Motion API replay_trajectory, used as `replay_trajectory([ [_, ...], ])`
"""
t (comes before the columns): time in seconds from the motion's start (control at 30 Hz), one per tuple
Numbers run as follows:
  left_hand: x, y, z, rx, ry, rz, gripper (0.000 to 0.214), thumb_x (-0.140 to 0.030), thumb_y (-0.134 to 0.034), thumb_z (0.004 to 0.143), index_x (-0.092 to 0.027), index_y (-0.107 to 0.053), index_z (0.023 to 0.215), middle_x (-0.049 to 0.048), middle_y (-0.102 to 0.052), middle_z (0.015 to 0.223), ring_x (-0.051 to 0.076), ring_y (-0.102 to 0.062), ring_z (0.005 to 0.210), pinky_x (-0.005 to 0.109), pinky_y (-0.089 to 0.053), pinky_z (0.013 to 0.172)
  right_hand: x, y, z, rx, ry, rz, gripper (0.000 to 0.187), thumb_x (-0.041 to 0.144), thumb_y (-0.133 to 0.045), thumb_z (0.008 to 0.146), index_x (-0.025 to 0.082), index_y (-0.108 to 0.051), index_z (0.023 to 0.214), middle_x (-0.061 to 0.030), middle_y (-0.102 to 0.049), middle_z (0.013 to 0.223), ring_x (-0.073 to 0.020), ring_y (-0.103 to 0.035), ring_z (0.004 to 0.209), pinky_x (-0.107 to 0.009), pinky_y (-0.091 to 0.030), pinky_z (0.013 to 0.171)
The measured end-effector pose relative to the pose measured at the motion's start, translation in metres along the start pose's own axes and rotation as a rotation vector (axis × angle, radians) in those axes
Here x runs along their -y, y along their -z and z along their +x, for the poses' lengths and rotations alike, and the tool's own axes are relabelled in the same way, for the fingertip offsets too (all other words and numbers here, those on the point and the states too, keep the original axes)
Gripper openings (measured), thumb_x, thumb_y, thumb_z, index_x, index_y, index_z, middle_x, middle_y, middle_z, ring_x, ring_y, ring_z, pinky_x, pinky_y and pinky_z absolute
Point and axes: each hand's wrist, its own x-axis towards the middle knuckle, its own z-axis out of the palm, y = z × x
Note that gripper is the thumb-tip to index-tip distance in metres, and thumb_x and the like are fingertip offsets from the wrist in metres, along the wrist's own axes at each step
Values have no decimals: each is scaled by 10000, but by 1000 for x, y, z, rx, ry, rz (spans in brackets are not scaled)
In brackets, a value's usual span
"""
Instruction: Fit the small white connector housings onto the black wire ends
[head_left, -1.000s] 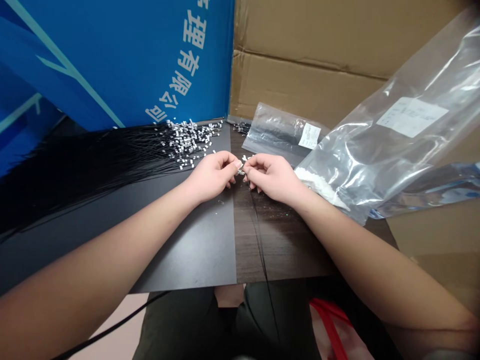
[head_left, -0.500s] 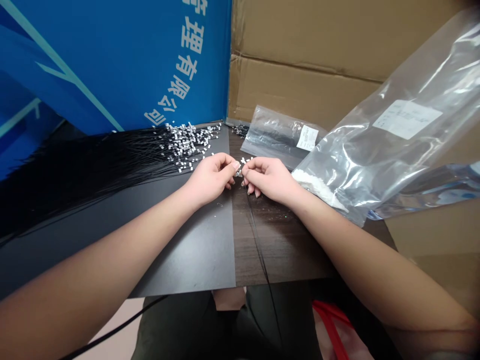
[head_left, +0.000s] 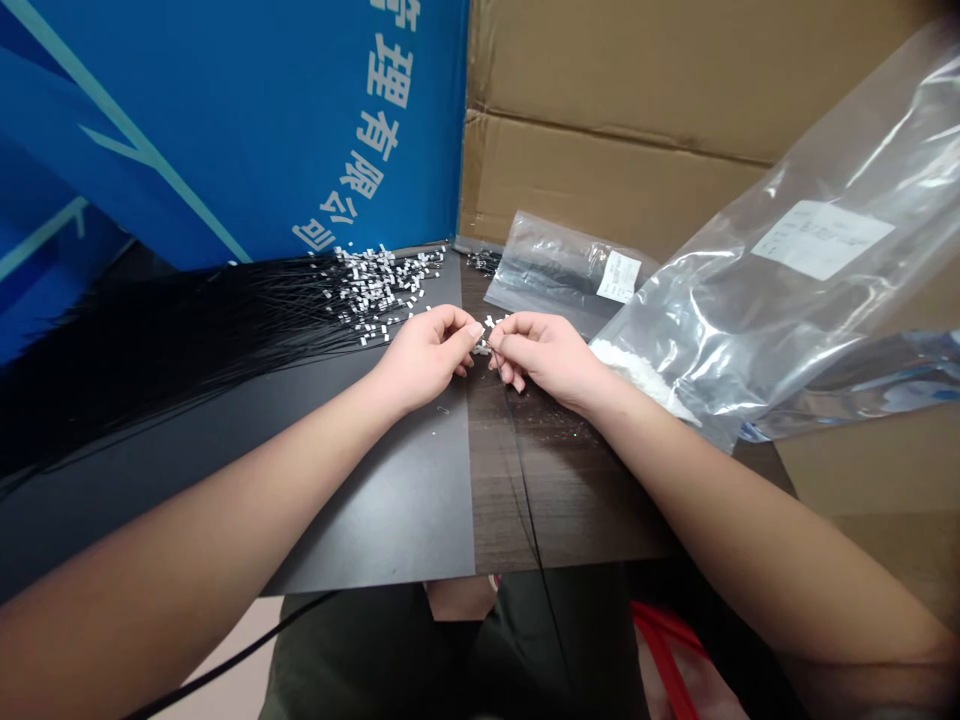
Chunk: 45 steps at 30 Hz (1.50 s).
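**Hands Pinched Tiny White Piece Below Blue Board Reading "理有限公司"**

The left hand [head_left: 427, 358] and right hand [head_left: 544, 360] met at the middle of the desk, both closed to a narrow pinch on a small white piece [head_left: 481, 347]. A thin black cable [head_left: 529, 500] ran down from beneath the right hand and over the front edge. To the left, a fan of black cables [head_left: 187, 350] lay on a dark sheet [head_left: 375, 510], ending in a cluster of white clips [head_left: 379, 290]. The sheet lay beside a wood-grain desktop [head_left: 577, 490]. A small plastic bag [head_left: 559, 270] and a large plastic bag [head_left: 750, 290] lay to the right, each with a white label [head_left: 619, 276] too small to read. The large bag held white granules [head_left: 637, 375]. Behind, a blue board [head_left: 225, 130] carried white Chinese characters ending "理有限公司", its top cut off, beside a brown cardboard box [head_left: 600, 120].
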Motion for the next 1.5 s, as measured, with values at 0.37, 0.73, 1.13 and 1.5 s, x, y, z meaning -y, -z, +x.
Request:
replay_trajectory([
  [0.37, 3, 0, -1, 17, -31, 77, 186, -337, -714, 971, -178, -650, 899, 4, -657, 785, 132, -641, 663, 264, -534, 640, 7, 0, -6, -1, 33, -180, 108, 113, -688, 874, 190, -670, 800, 8, -679, 662, -95, -623, 524, -174, -445, 415],
  [0.73, 3, 0, -1, 27, -33, 58, 157, -299, -697, 980, -176, -648, 894, 6, -671, 777, 129, -637, 653, 260, -532, 633, 5, -1, -5, 0, 15, -150, 104, 134, -691, 911, 178, -692, 817, -14, -726, 686, -97, -633, 500, -178, -488, 410],
  [1.13, 1, -1, 0, 7, -13, 17, 162, -292, -725, 961, -177, -648, 879, 6, -664, 755, 128, -632, 644, 250, -531, 616, 2, -2, -2, 10, -11, -87, 91, 135, -704, 913, 178, -683, 835, -9, -725, 698, -98, -640, 499, -182, -503, 412],
  [1.5, 4, 0, 0, 6, -21, 40, 175, -316, -719, 966, -180, -641, 886, 0, -658, 768, 128, -633, 652, 257, -534, 629, 1, 0, -4, 0, 66, -249, 136, 138, -626, 1003, 187, -654, 879, -2, -722, 751, -77, -631, 536, -181, -500, 475],
])
